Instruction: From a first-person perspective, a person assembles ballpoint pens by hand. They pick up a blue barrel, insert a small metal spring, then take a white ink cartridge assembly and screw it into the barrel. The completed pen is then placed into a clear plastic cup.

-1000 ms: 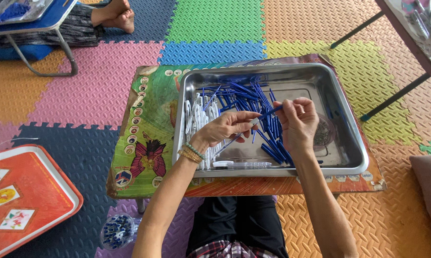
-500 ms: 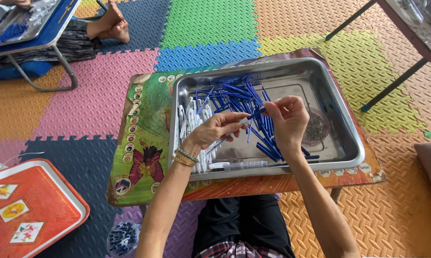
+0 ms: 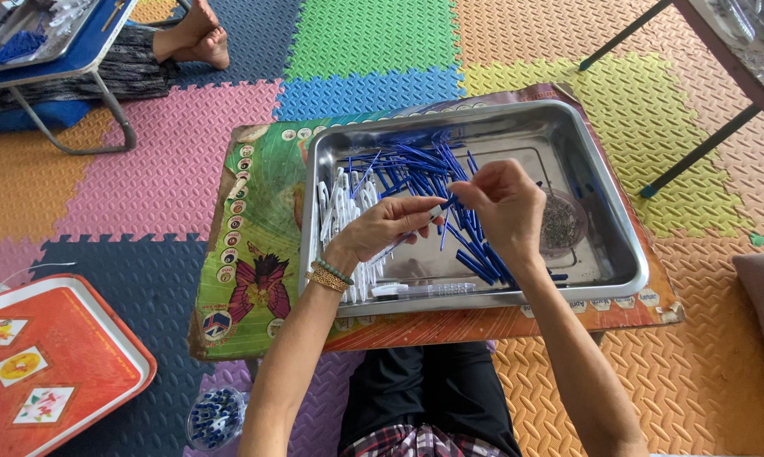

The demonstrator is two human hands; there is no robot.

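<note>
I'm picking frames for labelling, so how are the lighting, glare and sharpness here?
Head view: even daylight, with soft shadows under the hands. The shiny rectangular metal tray shows mild glare on its floor and rim. The left hand and right hand are fairly sharp, though the thin blue plastic tubes blend together. Straight lines bow slightly toward the edges, as with a wide lens.

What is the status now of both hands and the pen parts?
Left hand grips a clear pen barrel. Right hand pinches a thin blue refill at its tip. Both over the steel tray. Nothing blocks.
</note>
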